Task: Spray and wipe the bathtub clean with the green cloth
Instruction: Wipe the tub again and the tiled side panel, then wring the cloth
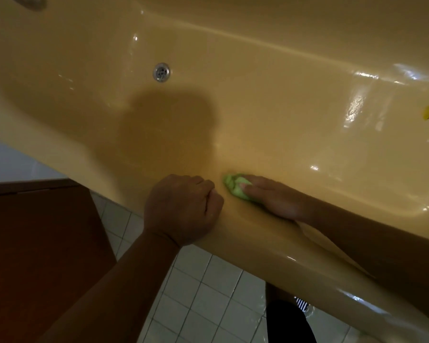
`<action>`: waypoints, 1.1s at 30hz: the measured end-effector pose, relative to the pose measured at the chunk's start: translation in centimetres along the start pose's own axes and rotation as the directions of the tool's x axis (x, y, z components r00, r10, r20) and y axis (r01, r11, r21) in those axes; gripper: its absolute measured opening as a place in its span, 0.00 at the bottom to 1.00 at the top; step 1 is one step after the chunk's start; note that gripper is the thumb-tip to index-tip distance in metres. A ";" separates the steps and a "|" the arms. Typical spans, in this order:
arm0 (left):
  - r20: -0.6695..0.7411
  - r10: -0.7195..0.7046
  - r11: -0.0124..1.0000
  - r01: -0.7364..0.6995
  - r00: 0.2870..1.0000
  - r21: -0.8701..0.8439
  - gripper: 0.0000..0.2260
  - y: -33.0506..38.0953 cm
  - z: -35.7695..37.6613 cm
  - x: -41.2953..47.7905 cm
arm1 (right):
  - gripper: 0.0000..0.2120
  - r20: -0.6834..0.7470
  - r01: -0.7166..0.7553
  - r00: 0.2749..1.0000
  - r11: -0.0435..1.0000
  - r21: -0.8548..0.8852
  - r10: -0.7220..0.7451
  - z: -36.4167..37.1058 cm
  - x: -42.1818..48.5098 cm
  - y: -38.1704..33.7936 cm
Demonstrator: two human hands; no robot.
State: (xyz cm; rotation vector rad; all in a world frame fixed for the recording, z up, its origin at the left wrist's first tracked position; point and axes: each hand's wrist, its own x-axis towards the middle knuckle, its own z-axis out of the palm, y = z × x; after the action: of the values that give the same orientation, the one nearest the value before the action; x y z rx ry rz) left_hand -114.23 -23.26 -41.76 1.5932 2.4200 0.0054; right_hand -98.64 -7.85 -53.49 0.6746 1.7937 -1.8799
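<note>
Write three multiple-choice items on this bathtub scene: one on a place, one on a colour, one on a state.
1. Where is the green cloth?
A) hanging on a tap
B) on the bathtub's near inner wall, just below the rim
C) on a shelf

2. What colour is the bathtub?
A) white
B) yellow-orange
C) blue

3. How is the left hand?
A) flat on a wall
B) holding a spray bottle
C) curled into a fist on the rim

Answers:
1 B: the right hand presses it there.
2 B: the whole glossy surface shows that colour.
3 C: its fingers are curled and nothing shows in its grip.
</note>
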 end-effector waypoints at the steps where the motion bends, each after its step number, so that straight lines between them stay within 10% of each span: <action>1: -0.010 -0.003 1.000 0.003 1.000 -0.003 0.18 0.0 0.0 0.0 | 0.22 0.001 0.069 0.998 0.997 0.024 -0.069 0.5 -2.4 -2.1; 5: -0.030 0.005 1.000 -0.005 1.000 0.007 0.18 -0.2 0.0 0.0 | 0.25 0.045 0.209 0.977 0.978 -0.023 -0.208 0.9 -9.7 -5.0; 12: 0.012 -0.008 1.000 0.008 1.000 0.003 0.19 -0.7 0.4 0.0 | 0.24 -0.061 -0.173 0.983 0.985 -0.016 0.172 -2.8 -5.7 5.0; 15: 0.017 -0.016 1.000 0.016 1.000 0.005 0.20 -1.0 0.4 -0.1 | 0.41 -0.191 -0.434 0.891 0.895 -0.101 0.411 -3.5 -1.0 10.1; 17: 0.013 -0.027 0.999 0.027 1.000 0.024 0.21 -1.1 0.4 0.0 | 0.35 -0.234 -0.547 0.828 0.826 -0.136 0.509 -2.7 1.4 9.1; 22: -0.012 -0.052 0.999 0.052 0.999 0.016 0.20 -1.7 0.1 0.0 | 0.35 -0.065 -0.160 0.985 0.987 -0.021 0.158 0.7 -0.3 -0.4; 26: -0.082 -0.056 0.998 0.056 0.995 -0.001 0.19 -1.8 -0.5 0.3 | 0.26 0.037 0.208 0.978 0.978 -0.019 -0.207 1.6 -8.4 -6.3; 33: -0.064 -0.050 0.998 0.048 0.997 -0.040 0.20 -3.0 -0.4 0.3 | 0.24 0.052 -0.072 0.996 0.994 0.085 0.068 -1.3 -3.4 -0.1</action>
State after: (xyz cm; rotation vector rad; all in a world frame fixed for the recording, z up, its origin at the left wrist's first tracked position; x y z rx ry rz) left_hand -117.09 -24.14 -41.83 1.5397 2.4919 0.0955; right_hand -96.05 -6.53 -51.29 0.7064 1.6449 -1.9202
